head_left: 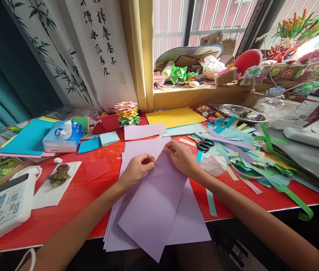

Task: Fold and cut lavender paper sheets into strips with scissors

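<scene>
A folded sheet of light purple paper (pixel 156 210) lies at a slant across a stack of purple paper (pixel 190 226) and hangs past the table's front edge. My right hand (pixel 180 156) pinches the far end of the folded sheet between thumb and fingers. At that same end, on the left edge, my left hand (pixel 139 167) is closed with its fingertips at the paper. Beyond both hands lies a narrower purple strip (pixel 145 131). Black-handled scissors (pixel 204 144) rest to the right of my right hand, beside a crumpled white tissue (pixel 213 164).
Cut paper strips (pixel 241 143) heap on the red table (pixel 91 203) at the right, near a metal dish (pixel 242 112). A tissue pack (pixel 63 135), red paper (pixel 97 170) and a white box-shaped device (pixel 7 207) lie left. Yellow paper (pixel 176 117) and a folded-paper stack (pixel 127 113) stand behind.
</scene>
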The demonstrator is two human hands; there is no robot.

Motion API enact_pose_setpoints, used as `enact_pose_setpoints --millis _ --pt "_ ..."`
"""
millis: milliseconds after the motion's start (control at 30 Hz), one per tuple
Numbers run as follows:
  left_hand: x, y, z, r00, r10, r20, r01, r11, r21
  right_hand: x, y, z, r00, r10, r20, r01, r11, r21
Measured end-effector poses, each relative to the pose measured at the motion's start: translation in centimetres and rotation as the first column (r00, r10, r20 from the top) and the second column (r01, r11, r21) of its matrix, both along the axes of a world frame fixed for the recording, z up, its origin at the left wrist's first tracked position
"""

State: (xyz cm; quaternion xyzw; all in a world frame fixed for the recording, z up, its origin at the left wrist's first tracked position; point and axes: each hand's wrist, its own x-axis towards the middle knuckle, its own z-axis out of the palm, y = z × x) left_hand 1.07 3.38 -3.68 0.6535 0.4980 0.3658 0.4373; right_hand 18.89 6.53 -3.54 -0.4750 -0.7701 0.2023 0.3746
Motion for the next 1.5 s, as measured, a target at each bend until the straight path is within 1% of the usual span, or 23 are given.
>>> enact_pose_setpoints --millis 167,300,433,567,667,800,867,933,1033,1133,1233,1300,1333,1367,1400,1433,1467,1500 --pt "-0.1 -0.1 0.3 1.0 -0.015 0.018 0.015 1.0 -0.001 0.9 1.0 0.3 0.997 -0.07 -0.008 0.071 0.995 0.066" --pt "0.0 -0.4 0.5 0.999 -0.009 0.047 0.01 1.0 -0.024 1.8 1.9 0.6 0.986 -0.164 -0.041 0.167 0.98 0.109" --pt "0.1 -0.4 0.6 0.999 -0.002 0.047 0.003 1.0 -0.028 3.0 2.7 1.0 0.966 -0.253 -0.058 0.258 0.958 0.124" --pt "-0.1 -0.2 0.5 0.999 0.008 0.032 -0.008 1.0 -0.007 4.3 3.6 1.2 0.929 -0.365 -0.061 0.37 0.912 0.18" --pt "-0.3 0.0 0.5 0.999 0.025 0.041 -0.026 1.0 0.007 5.3 4.4 1.1 0.902 -0.421 -0.097 0.432 0.879 0.204" --pt "-0.8 0.4 0.6 0.993 0.097 0.069 -0.102 0.993 0.06 6.3 5.2 1.0 0.845 -0.509 -0.163 0.534 0.817 0.218" --pt "-1.0 0.6 0.5 0.986 0.13 0.102 -0.139 0.987 0.08 6.5 5.4 0.9 0.834 -0.519 -0.187 0.551 0.805 0.22" --pt "-1.2 0.8 0.3 0.977 0.155 0.15 -0.17 0.981 0.093 6.5 5.4 0.8 0.837 -0.509 -0.2 0.545 0.809 0.219" --pt "-1.4 1.0 -0.1 0.948 0.19 0.256 -0.22 0.971 0.093 6.2 5.4 0.6 0.855 -0.472 -0.213 0.511 0.838 0.194" --pt "-1.2 1.1 -0.4 0.908 0.21 0.363 -0.251 0.965 0.07 5.9 5.5 0.2 0.866 -0.432 -0.251 0.472 0.872 0.128" --pt "-1.1 1.2 -0.6 0.89 0.254 0.38 -0.296 0.954 0.056 5.8 5.6 0.0 0.857 -0.392 -0.335 0.426 0.904 0.033" --pt "-1.2 1.5 -0.8 0.884 0.291 0.366 -0.332 0.942 0.054 5.9 5.5 0.3 0.839 -0.37 -0.398 0.384 0.922 -0.046" --pt "-1.3 1.6 -0.9 0.875 0.309 0.372 -0.354 0.933 0.057 6.0 5.3 0.7 0.833 -0.352 -0.426 0.341 0.934 -0.105" --pt "-1.5 1.8 -0.9 0.861 0.327 0.389 -0.377 0.924 0.058 6.3 5.1 1.2 0.833 -0.321 -0.451 0.269 0.947 -0.178" --pt "-1.7 2.0 -1.0 0.844 0.342 0.412 -0.396 0.917 0.05 6.6 4.8 1.8 0.838 -0.269 -0.475 0.16 0.953 -0.256" --pt "-2.0 2.1 -0.9 0.827 0.353 0.438 -0.405 0.914 0.029 7.0 4.5 2.4 0.845 -0.193 -0.499 0.017 0.942 -0.336" --pt "-2.2 2.2 -0.9 0.812 0.364 0.457 -0.406 0.914 -0.006 7.5 4.2 3.0 0.847 -0.097 -0.523 -0.141 0.907 -0.396" --pt "-2.4 2.3 -0.8 0.806 0.371 0.46 -0.395 0.917 -0.048 7.9 3.9 3.5 0.842 0.004 -0.54 -0.287 0.85 -0.441"
